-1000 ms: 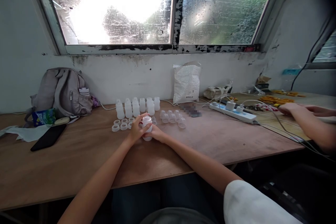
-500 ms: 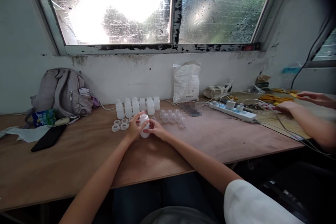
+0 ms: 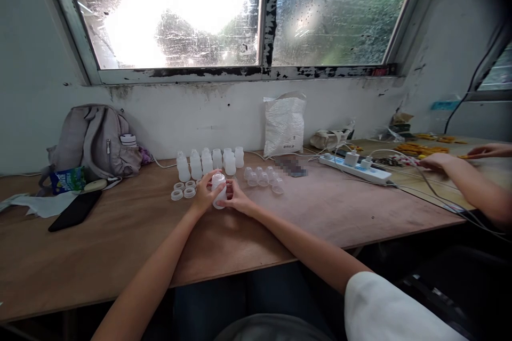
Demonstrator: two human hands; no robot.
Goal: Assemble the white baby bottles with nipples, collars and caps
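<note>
Shifted slightly left since earlier: above the table (image 3: 300, 213), left hand (image 3: 205, 192) and right hand (image 3: 239, 198) are gripping white bottle (image 3: 218, 178), fingers curling partway round. Other bottles (image 3: 207, 164) are standing beyond grip, clear domes (image 3: 263, 179) sitting right, rings (image 3: 189, 192) left.

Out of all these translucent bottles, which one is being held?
The bottle nearest the table's front edge, between the left hand and right hand; the other bottles stand grouped behind it.
</note>
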